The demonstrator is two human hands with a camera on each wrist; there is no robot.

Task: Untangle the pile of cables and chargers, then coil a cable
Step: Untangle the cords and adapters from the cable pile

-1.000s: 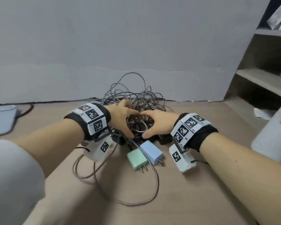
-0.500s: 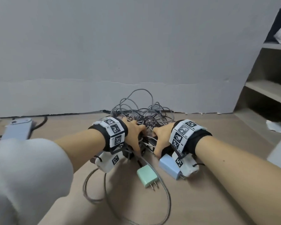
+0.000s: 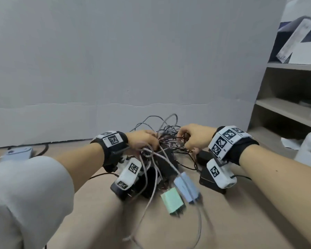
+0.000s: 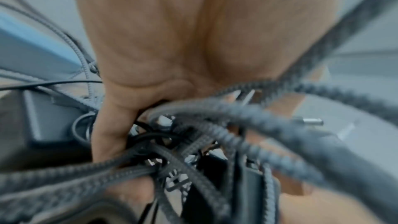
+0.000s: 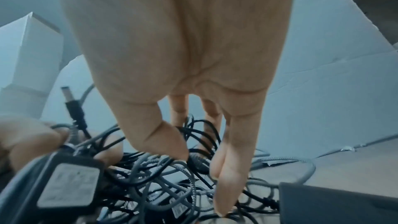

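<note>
Pale grey wall [image 3: 115,60] behind a tan bench [image 3: 241,221], seen from above and looking forward. At far left on the bench, a flat pale blue device [image 3: 18,154] with a dark lead running off it. Nearer, a grey sleeve [image 3: 25,194] covering the left upper arm. Left hand [image 3: 144,141], with a marker-covered band on its wrist, curled over the left side of the pile of cables [image 3: 167,139], fingers [image 4: 112,125] closed around a bunch of grey braided cables; in the left wrist view, thick braided strands crossing right under the palm, blurred. Pile lifted in the middle of the bench between both hands, loops standing up at its back, strands hanging down to black chargers [image 3: 167,164] beneath. In front of the pile, a mint green charger [image 3: 172,201] lying flat with prongs toward the viewer, just beside a pale blue charger [image 3: 187,188] on its right, the blue one blurred. Loose braided cable trailing forward across the bench. Right hand [image 3: 196,137], also banded, on the right side of the pile, fingers [image 5: 228,168] curled down into thin black wires and gripping them. Another black charger [image 5: 336,203] resting on the bench below the right wrist. At far right, grey shelves [image 3: 285,108] holding papers, and a white object at the frame edge.
</note>
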